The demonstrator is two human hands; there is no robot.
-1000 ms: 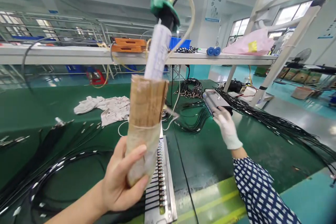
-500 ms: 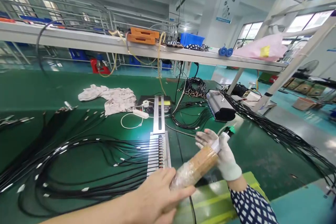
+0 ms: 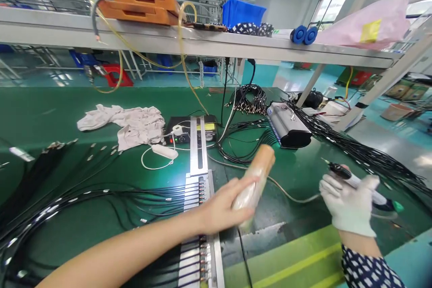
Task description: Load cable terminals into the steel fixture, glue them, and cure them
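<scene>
My bare left hand [image 3: 224, 202] grips a taped, wrapped cylinder [image 3: 258, 175], tan at its top end, tilted above the metal fixture [image 3: 211, 216]. Black cables [image 3: 111, 192] run into that fixture from the left, side by side. My right hand [image 3: 349, 200], in a white glove, holds a black and white pen-like tool [image 3: 357, 182] with a green end; its thin tip points up and left. A grey cord [image 3: 290, 197] trails on the table near this hand.
Behind the fixture stand a black control box [image 3: 175, 128] and crumpled white cloth [image 3: 131, 122]. A silver and black device [image 3: 288, 125] and cable bundles [image 3: 351, 157] lie right. A raised shelf [image 3: 135, 38] crosses the back. A yellow-green mat [image 3: 290, 256] lies in front.
The wrapped cylinder has come away from my right hand and now stands more upright in my left. My right hand has moved right with the tool. The view has shifted.
</scene>
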